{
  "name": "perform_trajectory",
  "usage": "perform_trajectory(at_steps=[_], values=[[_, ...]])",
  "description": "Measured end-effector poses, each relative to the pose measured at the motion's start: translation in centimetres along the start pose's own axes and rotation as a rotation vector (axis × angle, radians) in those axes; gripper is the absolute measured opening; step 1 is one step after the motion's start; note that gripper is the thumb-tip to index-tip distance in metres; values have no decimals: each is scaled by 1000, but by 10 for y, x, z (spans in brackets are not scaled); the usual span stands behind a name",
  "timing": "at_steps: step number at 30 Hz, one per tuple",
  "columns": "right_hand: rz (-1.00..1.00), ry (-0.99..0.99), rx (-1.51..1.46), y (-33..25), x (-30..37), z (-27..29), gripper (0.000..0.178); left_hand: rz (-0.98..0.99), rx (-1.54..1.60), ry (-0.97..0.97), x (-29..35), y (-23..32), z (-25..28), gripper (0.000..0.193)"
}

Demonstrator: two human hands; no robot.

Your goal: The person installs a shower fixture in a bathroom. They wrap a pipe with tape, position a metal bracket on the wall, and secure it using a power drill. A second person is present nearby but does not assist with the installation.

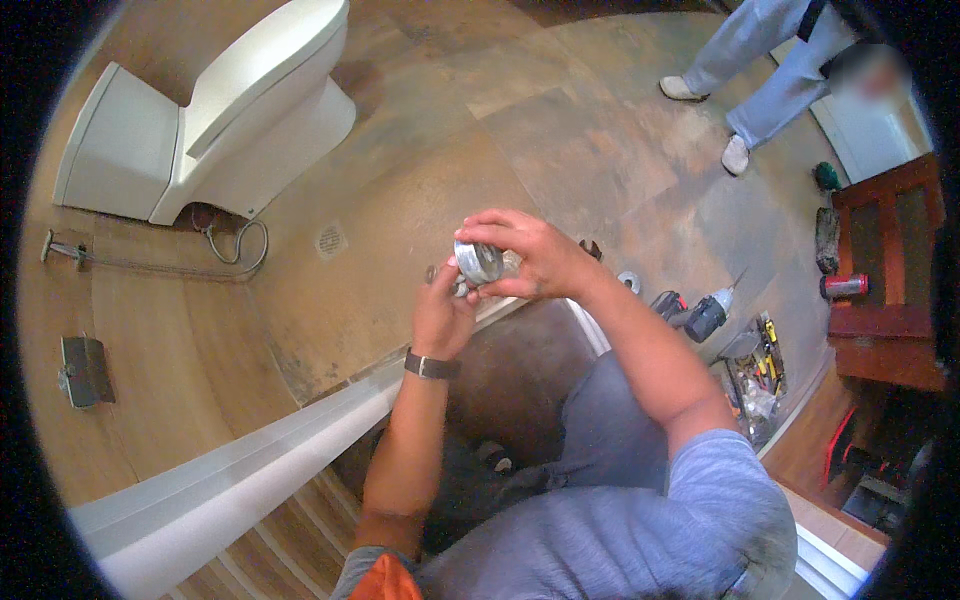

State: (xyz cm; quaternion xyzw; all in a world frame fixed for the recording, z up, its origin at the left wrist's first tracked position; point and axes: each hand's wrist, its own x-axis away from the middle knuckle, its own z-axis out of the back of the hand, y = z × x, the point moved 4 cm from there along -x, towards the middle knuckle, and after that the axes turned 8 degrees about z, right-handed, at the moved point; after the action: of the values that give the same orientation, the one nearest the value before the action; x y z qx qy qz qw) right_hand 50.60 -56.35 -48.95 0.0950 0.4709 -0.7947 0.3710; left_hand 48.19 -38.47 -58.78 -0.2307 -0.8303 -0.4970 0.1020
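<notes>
Both my hands meet over the floor around a round, shiny silver metal piece (478, 262), shaped like a short cup or a door knob part; its exact kind is unclear. My right hand (535, 255) is closed on it from the right, with fingers over its top and the thumb beneath. From below, my left hand (443, 318) pinches its lower left side, a dark band on the wrist. Smaller metallic bits show by the left fingertips, too small to name. My palms hide part of the piece.
A white toilet (250, 110) with a hose stands far left, near a floor drain (331, 240). At right lie a cordless drill (708, 314), a metal ring (628, 282) and a tool tray (762, 375). Another person's legs (765, 70) stand far right. A white frame (270, 440) runs lower left.
</notes>
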Motion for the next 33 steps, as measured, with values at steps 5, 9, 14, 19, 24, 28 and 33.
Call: perform_trajectory(at_steps=[5,9,14,19,24,28,33], values=[[-2,10,-42,3,3,-1,70,96,332,-13,2,0,-13,24],[76,-27,77,6,2,-1,70,37,198,-7,0,-4,4,27],[-48,23,-186,9,4,0,74,1,203,26,6,5,-6,30],[-44,-7,-168,14,4,-2,77,-12,148,33,5,9,-7,31],[-231,13,-354,23,8,-4,70,-75,-45,136,3,10,-4,30],[-571,27,-646,53,25,-22,55,-159,-309,222,7,18,-13,29],[-911,37,-833,50,26,-36,76,-226,-427,249,10,25,-21,28]])
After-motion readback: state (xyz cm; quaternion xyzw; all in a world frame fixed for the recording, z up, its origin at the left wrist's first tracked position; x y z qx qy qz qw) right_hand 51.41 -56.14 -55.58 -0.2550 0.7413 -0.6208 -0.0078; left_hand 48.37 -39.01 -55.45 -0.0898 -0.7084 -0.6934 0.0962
